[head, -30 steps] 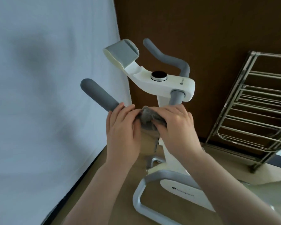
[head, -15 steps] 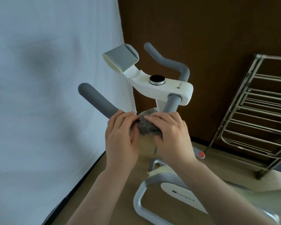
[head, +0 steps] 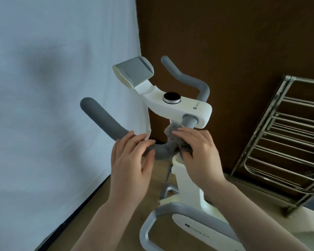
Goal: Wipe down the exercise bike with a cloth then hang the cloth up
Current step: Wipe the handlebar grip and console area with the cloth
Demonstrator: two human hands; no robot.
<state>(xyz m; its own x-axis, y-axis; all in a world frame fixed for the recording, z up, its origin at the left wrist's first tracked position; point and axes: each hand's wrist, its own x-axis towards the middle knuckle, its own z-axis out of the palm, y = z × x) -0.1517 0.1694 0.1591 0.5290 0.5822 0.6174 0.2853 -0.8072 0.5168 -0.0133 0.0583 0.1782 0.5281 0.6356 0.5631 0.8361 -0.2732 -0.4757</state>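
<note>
At the front of the exercise bike [head: 187, 109], head view: the grey cloth [head: 176, 140] is wrapped over the near handlebar [head: 105, 120] at its bend, just below the white console. The cloth is gripped by the right hand [head: 199, 156], fingers laid across the top and thumb tucked beneath, so that cloth and bar are clasped together. The left hand [head: 132, 160] is seen just to the left of the cloth; its fingers are curved over the grey foam of the same bar, thumb underneath, in a loose grasp. A short bare stretch of bar is visible between the two hands.

A black round knob [head: 171, 97] is set on top of the console. A grey-faced holder [head: 133, 73] is tilted up at the console's far end. The far handlebar [head: 185, 77] is curved up behind. The white post is seen running down to the grey base frame [head: 152, 221] on the tan floor.

A metal drying rack [head: 286, 147] is leaned against the brown wall at right, well apart from the cloth. A pale sheet [head: 53, 105] is hung at left
</note>
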